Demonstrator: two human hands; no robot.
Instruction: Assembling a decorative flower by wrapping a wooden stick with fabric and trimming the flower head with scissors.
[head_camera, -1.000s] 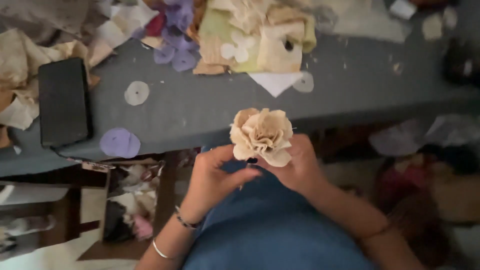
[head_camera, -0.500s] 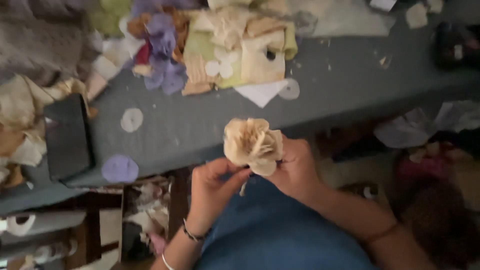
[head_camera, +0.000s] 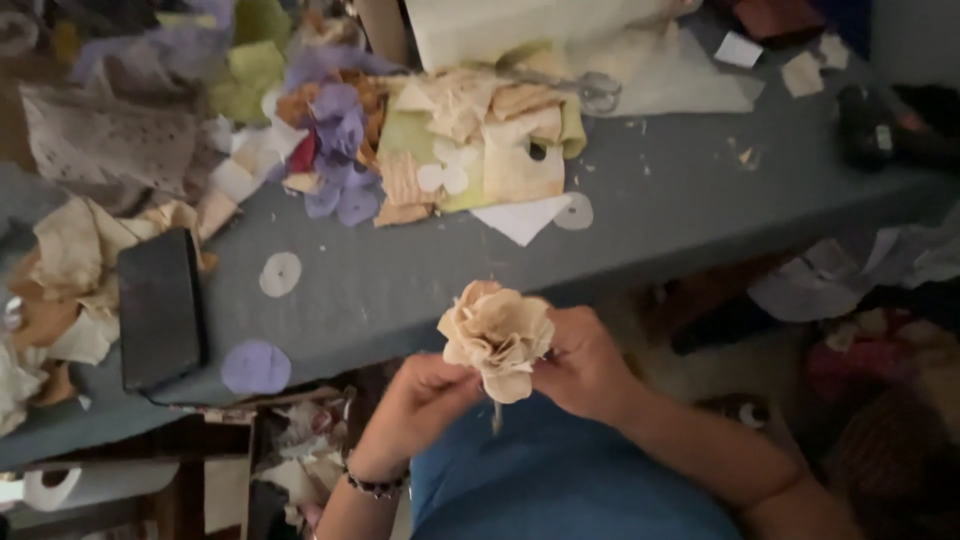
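Head view: both hands held above the lap, just off the near edge of the grey worktop (head_camera: 650, 230). Left hand (head_camera: 425, 385) is pinched shut w/ fingertips at the base of a cream paper flower (head_camera: 498, 338); right hand (head_camera: 583, 362) is closed round the flower's other side, fingers curled behind the petals. A thin stem pokes down below the bloom, btwn the two hands. Flower is upright, petals facing the camera, not touching the worktop.

Step in hand, as I judge it: shaping or tightening the petals at the base while the bloom is steadied. Next move prob. calls for a firm pinch at the base & light fingers on the petals, since thin paper creases or tears easily.

Packages/labels etc.: none readable. A flat black rectangular case (head_camera: 160, 308) lies on the worktop at left, plain. Loose paper discs near it: a white one (head_camera: 280, 273), a lilac one (head_camera: 256, 366). Heap of cream, purple & green paper scraps (head_camera: 420, 140) at the back. White paper roll (head_camera: 90, 485) bottom left, below the worktop. Small white squares (head_camera: 740, 48) top right, blank as far as I can tell.
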